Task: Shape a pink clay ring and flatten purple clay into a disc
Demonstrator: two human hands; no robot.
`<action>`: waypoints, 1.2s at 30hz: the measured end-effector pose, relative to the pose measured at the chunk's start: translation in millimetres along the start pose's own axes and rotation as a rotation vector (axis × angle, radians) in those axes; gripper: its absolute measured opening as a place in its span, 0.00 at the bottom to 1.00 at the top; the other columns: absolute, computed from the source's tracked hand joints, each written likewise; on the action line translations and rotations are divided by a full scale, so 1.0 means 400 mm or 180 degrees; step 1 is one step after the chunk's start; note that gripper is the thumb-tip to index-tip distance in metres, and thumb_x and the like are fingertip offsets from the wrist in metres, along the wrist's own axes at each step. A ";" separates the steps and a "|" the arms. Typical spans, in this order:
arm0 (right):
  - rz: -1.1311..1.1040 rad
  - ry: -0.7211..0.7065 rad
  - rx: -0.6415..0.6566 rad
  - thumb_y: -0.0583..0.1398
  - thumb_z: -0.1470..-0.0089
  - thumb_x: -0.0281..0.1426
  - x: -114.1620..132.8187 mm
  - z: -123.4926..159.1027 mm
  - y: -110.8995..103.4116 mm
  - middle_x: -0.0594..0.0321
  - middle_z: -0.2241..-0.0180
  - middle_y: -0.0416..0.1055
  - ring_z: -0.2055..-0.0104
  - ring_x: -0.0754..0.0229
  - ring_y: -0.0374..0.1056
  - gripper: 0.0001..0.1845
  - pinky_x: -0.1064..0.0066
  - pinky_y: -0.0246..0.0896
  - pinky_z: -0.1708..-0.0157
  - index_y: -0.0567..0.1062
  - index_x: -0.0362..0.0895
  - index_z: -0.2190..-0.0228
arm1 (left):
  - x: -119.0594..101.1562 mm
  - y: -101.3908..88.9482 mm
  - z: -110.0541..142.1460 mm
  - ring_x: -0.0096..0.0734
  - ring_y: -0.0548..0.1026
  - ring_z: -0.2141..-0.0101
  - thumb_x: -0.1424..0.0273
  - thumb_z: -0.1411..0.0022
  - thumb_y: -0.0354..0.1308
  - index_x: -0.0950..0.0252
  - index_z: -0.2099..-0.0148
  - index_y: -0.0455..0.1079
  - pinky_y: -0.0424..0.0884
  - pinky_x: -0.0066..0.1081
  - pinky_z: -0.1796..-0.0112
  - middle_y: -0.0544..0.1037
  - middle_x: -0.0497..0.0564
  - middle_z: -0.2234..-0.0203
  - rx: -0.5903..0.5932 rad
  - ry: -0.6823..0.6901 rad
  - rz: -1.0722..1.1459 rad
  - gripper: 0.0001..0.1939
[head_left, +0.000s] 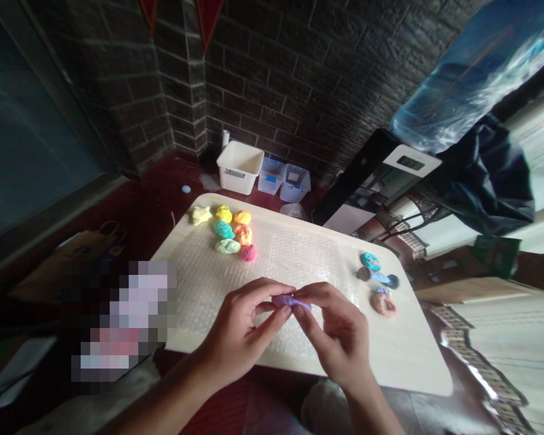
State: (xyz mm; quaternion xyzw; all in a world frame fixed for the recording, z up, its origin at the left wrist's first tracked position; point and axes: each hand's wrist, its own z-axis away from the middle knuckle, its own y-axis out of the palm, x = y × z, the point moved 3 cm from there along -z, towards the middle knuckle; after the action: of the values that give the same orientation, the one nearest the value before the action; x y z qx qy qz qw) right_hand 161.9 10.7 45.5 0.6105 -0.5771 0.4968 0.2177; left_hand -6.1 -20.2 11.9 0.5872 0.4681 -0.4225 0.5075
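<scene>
Between the fingertips of both hands is a small piece of purple modelling clay [281, 299], held above the table. My left hand [242, 320] pinches its left part, and my right hand [338, 329] pinches its right part. Beneath them, a sheet of bubble wrap [294, 254] covers much of the pale table [417, 350]. Lumps of clay sit at the far left: cream [201, 215], yellow [223, 212], orange [242, 217], teal [223, 229], light green [228, 246] and pink [249, 252]. To the right lie a blue disc [370, 261], a dumbbell-shaped piece [378, 277] and a pinkish ring [384, 303].
Behind the table stand a white basket [240, 169] and two clear plastic boxes [283, 178]. A water dispenser [362, 181] with a big blue bottle [471, 78] rises at the back right. A paper bag [68, 263] is on the floor at left.
</scene>
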 end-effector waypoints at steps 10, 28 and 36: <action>0.0299 0.0028 0.0230 0.63 0.33 0.28 0.007 0.003 -0.005 0.57 0.58 0.77 0.56 0.53 0.74 0.19 0.59 0.73 0.58 0.79 0.52 0.43 | 0.003 0.006 -0.014 0.44 0.81 0.54 0.63 0.29 0.64 0.62 0.49 0.79 0.77 0.37 0.52 0.84 0.56 0.55 0.0221 -0.0328 0.0452 0.11; 0.0780 -0.0428 0.0645 0.73 0.42 0.33 0.004 0.011 0.004 0.53 0.46 0.70 0.46 0.48 0.71 0.35 0.56 0.74 0.47 0.71 0.53 0.36 | 0.005 0.013 -0.017 0.34 0.75 0.59 0.61 0.32 0.67 0.66 0.52 0.77 0.71 0.30 0.58 0.80 0.53 0.61 0.0336 -0.0711 0.0917 0.14; 0.1077 -0.0648 0.0550 0.73 0.43 0.32 -0.006 0.022 0.004 0.51 0.46 0.71 0.49 0.47 0.75 0.34 0.57 0.79 0.52 0.74 0.51 0.37 | -0.002 0.013 -0.016 0.31 0.73 0.65 0.61 0.30 0.64 0.67 0.56 0.77 0.68 0.29 0.63 0.78 0.50 0.67 0.0217 -0.0565 0.0608 0.12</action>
State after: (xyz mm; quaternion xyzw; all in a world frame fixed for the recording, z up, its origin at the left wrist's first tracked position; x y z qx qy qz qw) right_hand 164.1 4.0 39.4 0.5683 -0.6457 0.5096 0.0186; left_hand -0.9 -14.1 14.4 0.6064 0.3487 -0.4382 0.5646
